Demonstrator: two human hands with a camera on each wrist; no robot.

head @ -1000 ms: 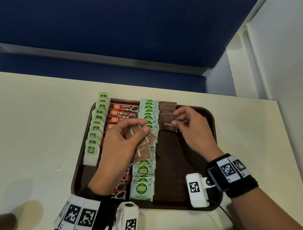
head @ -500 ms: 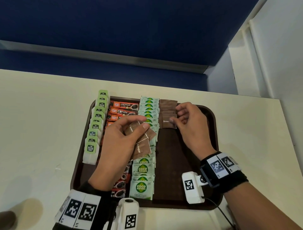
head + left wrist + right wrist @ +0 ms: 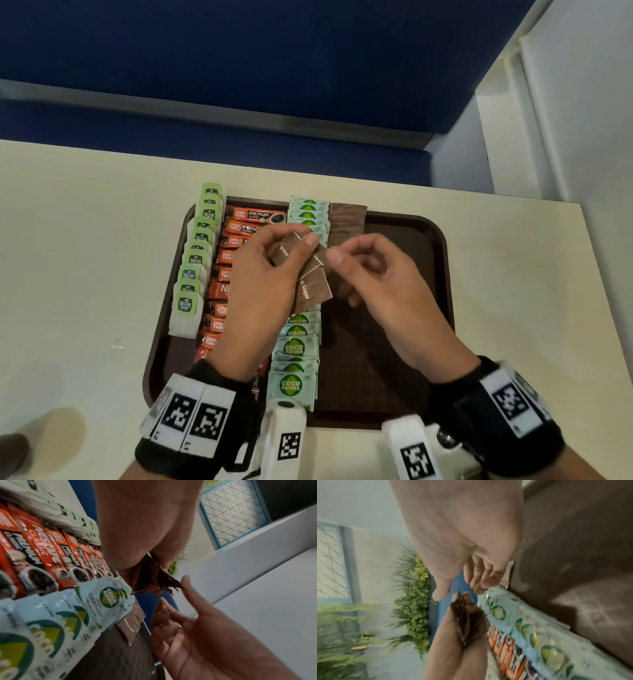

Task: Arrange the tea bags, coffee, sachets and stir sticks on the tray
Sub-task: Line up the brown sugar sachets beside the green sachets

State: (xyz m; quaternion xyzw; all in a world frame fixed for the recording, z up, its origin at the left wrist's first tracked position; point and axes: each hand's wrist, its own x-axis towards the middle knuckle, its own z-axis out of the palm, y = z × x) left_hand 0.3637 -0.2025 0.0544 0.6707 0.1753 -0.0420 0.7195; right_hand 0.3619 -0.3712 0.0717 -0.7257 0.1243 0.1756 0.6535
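Observation:
A dark brown tray holds rows of green tea bags, red coffee sachets, pale Coco Natura sugar sachets and, at the far end, a short row of brown sugar sachets. My left hand grips a fan of brown sugar sachets above the middle rows. My right hand is beside the fan, its thumb tip by the sachets' edge. In the left wrist view the right hand has spread fingers and holds nothing, with one fingertip near the sachets.
The tray lies on a cream table, with a blue padded seat behind it and a white wall to the right. Bare tray floor lies right of the sachet rows. A dark object shows at the table's near left corner.
My right hand left the brown sachet row at the tray's far end and came back to the fan in my left hand. The left hand rose slightly.

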